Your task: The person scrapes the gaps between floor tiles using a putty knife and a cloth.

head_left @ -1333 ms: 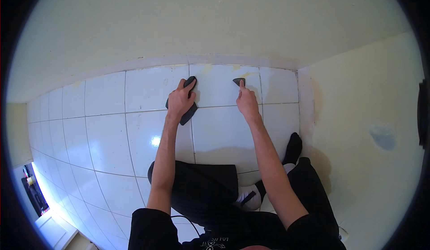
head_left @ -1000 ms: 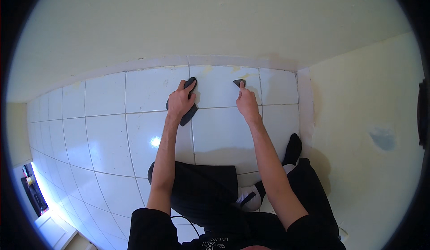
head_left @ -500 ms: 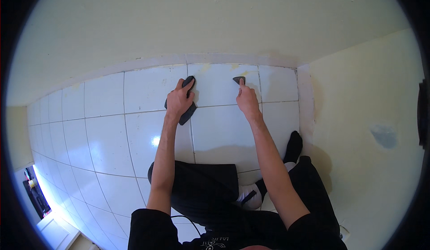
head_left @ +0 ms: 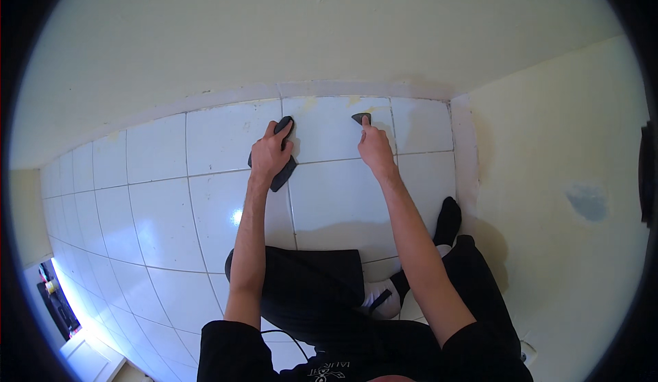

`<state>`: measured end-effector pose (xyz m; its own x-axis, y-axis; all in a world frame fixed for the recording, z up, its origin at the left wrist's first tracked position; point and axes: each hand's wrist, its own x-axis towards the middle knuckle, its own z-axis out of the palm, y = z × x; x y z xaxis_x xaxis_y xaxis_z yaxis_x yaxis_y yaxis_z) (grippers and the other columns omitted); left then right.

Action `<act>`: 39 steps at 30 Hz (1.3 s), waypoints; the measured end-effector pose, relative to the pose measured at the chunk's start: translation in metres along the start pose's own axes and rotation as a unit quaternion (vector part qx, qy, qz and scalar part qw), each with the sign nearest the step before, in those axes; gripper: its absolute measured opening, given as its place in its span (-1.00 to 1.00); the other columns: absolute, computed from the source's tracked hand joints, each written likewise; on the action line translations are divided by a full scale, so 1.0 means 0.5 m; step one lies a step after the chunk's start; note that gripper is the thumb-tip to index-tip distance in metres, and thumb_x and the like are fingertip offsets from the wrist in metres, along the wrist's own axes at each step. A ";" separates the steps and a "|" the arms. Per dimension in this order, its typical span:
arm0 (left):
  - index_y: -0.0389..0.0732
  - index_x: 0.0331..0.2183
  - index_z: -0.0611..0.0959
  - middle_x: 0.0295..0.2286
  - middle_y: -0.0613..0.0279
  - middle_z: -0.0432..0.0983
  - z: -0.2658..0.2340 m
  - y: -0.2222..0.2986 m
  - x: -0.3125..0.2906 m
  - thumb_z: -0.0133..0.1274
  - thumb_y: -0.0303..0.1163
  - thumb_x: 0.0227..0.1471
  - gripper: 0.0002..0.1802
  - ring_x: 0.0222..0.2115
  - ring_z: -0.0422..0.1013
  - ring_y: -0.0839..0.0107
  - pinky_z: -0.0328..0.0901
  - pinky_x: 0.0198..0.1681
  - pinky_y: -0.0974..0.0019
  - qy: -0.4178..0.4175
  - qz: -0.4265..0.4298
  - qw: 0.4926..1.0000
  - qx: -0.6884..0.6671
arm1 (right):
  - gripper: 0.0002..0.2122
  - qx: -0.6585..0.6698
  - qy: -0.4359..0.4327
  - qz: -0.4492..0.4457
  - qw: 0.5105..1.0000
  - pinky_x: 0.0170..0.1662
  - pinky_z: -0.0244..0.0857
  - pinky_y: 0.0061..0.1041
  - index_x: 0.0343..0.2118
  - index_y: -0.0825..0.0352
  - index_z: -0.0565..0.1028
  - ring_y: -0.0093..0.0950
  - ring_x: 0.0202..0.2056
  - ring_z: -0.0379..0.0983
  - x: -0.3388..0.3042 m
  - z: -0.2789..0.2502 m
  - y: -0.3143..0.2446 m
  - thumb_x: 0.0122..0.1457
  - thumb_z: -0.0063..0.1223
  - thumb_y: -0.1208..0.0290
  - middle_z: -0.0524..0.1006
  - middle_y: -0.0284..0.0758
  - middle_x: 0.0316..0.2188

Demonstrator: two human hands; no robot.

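My left hand (head_left: 267,154) is closed around a bunched black cloth (head_left: 283,175). Part of the cloth pokes out past the fingers, and more of it spreads below the palm on the floor tiles (head_left: 329,183). To its right, my right hand (head_left: 375,146) grips a scraper (head_left: 361,118) with a dark, flared blade. The index finger stretches along the scraper toward the blade; its handle is hidden inside the hand. Yellowish smears (head_left: 354,100) mark the tile just beyond the blade, by the foot of the wall.
A pale wall (head_left: 322,32) rises ahead above a low skirting (head_left: 240,93). Another wall (head_left: 548,142), with a bluish-grey patch (head_left: 587,202), closes off the right side. My folded legs (head_left: 308,282) and black-socked foot (head_left: 448,221) are close below. A white panel (head_left: 91,356) stands at lower left.
The whole view has shifted slightly. Both hands keep nearly the same places on the tiles, still holding the cloth and the scraper.
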<state>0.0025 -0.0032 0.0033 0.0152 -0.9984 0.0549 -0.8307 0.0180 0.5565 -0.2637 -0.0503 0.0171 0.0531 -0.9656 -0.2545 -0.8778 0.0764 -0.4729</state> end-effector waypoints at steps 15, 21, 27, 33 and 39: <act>-0.04 0.03 0.63 -0.14 0.05 0.46 0.001 -0.007 -0.001 0.08 -0.38 -0.02 -0.50 -0.41 0.54 0.00 0.46 -0.31 0.01 -0.005 -0.001 1.000 0.000 | -0.50 -0.007 -0.009 0.019 1.000 -0.18 0.49 -0.05 0.23 0.45 0.31 0.05 -0.28 0.57 -0.008 0.013 -0.011 0.18 -0.07 0.56 0.59 0.11 -0.37; -0.05 0.02 0.63 -0.15 0.05 0.47 0.003 -0.006 -0.002 0.09 -0.38 -0.03 -0.51 -0.41 0.54 0.00 0.46 -0.32 0.02 0.003 -0.001 1.000 0.000 | -0.49 -0.001 -0.024 0.022 0.999 -0.16 0.49 -0.07 0.23 0.47 0.30 0.04 -0.25 0.58 -0.005 0.012 -0.010 0.17 -0.08 0.57 0.59 0.13 -0.33; -0.08 0.03 0.63 -0.16 0.05 0.47 -0.001 -0.001 0.000 0.09 -0.38 -0.03 -0.50 -0.43 0.53 0.01 0.46 -0.32 0.04 -0.002 0.001 1.000 -0.002 | -0.51 0.001 -0.016 0.005 1.000 -0.14 0.49 -0.09 0.21 0.47 0.33 0.02 -0.24 0.58 0.011 0.004 -0.013 0.17 -0.08 0.58 0.60 0.10 -0.32; -0.08 0.02 0.63 -0.14 0.06 0.47 0.002 -0.003 0.001 0.09 -0.38 -0.03 -0.50 -0.42 0.54 0.03 0.46 -0.32 0.05 -0.005 0.004 1.000 0.001 | -0.51 -0.008 -0.015 0.015 1.000 -0.13 0.49 -0.09 0.21 0.46 0.33 0.00 -0.23 0.58 0.018 0.002 -0.018 0.16 -0.07 0.58 0.61 0.08 -0.33; -0.07 0.03 0.63 -0.13 0.06 0.48 -0.006 -0.003 -0.002 0.09 -0.39 -0.02 -0.50 -0.41 0.54 0.02 0.46 -0.31 0.05 -0.009 -0.005 1.000 0.001 | -0.51 -0.001 -0.018 0.023 1.000 -0.14 0.49 -0.09 0.21 0.45 0.34 0.01 -0.25 0.58 -0.012 0.020 -0.019 0.16 -0.07 0.58 0.60 0.09 -0.35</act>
<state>0.0055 -0.0020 0.0047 0.0141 -0.9993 0.0348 -0.8319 0.0075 0.5549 -0.2509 -0.0427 0.0149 0.0292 -0.9516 -0.3059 -0.8807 0.1202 -0.4581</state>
